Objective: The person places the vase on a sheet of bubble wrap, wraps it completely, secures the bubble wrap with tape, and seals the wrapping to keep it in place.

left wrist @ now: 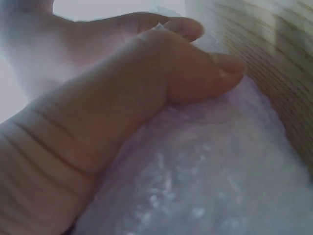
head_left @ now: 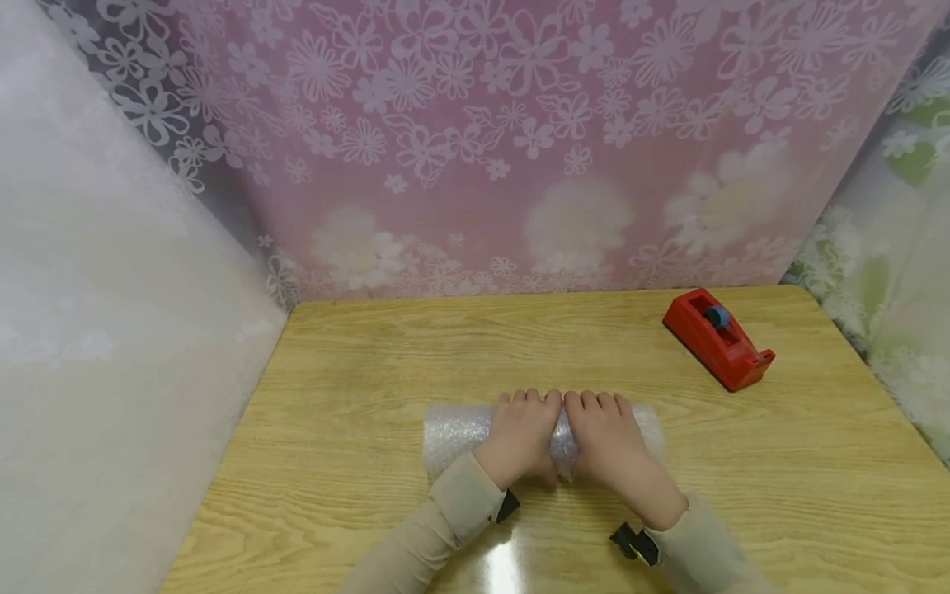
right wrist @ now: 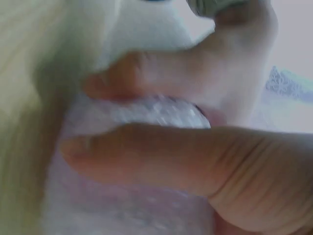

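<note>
A bubble-wrapped cylinder (head_left: 454,433) lies crosswise on the wooden table, clear and shiny with a purplish tint around its middle. Side by side near its centre, my left hand (head_left: 519,433) and right hand (head_left: 607,437) grip it from above. Fingers curl over its far side, and both thumbs press along the near side. In the left wrist view the left thumb lies on the crinkled bubble wrap (left wrist: 195,171). The right wrist view shows bubble wrap (right wrist: 161,112) between the two thumbs. Whatever the wrap encloses is hidden.
A red tape dispenser (head_left: 716,338) with a blue roll of tape stands at the back right of the wooden table (head_left: 356,355). Flowered pink cloth (head_left: 475,148) hangs behind the table, with pale cloth on both sides.
</note>
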Action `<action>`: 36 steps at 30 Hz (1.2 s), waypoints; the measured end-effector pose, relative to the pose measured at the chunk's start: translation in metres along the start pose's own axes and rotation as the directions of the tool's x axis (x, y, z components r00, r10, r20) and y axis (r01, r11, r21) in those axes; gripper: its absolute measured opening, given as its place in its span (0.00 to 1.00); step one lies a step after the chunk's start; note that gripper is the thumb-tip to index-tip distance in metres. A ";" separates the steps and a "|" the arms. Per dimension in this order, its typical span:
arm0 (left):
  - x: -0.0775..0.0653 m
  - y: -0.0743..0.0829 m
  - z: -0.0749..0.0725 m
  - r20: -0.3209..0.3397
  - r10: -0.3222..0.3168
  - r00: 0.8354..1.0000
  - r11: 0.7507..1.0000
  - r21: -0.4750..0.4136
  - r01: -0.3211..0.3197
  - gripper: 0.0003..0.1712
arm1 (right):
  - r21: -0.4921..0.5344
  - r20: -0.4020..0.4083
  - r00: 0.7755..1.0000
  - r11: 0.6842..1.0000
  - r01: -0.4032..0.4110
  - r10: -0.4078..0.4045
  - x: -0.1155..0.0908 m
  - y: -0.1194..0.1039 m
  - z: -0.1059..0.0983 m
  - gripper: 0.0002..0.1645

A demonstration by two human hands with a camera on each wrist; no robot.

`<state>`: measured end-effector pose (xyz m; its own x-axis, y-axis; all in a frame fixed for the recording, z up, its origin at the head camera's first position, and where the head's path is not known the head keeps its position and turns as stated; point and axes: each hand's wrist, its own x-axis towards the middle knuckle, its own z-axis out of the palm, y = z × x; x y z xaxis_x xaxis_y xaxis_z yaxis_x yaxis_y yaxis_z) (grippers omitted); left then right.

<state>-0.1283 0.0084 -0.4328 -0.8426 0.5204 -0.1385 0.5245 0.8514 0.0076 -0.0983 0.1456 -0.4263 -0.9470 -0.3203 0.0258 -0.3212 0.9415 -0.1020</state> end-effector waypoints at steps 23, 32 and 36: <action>-0.001 -0.007 0.002 0.000 0.000 1.000 0.999 -0.050 0.000 0.58 | 0.005 -0.117 0.992 0.999 0.053 -0.052 0.004 0.001 0.010 0.51; -0.005 -0.007 0.009 -0.074 0.006 0.997 1.000 -0.014 -0.007 0.60 | 0.034 0.012 0.998 0.998 0.054 -0.054 0.011 0.005 0.000 0.48; -0.004 -0.007 0.011 -0.113 0.009 0.993 1.000 0.021 -0.007 0.60 | 0.083 0.077 0.995 0.995 0.056 -0.062 0.019 0.010 -0.002 0.48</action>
<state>-0.1274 0.0001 -0.4429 -0.8462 0.5322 -0.0252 0.5326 0.8463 -0.0120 -0.1190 0.1489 -0.4245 -0.9217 -0.3853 -0.0446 -0.3717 0.9102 -0.1825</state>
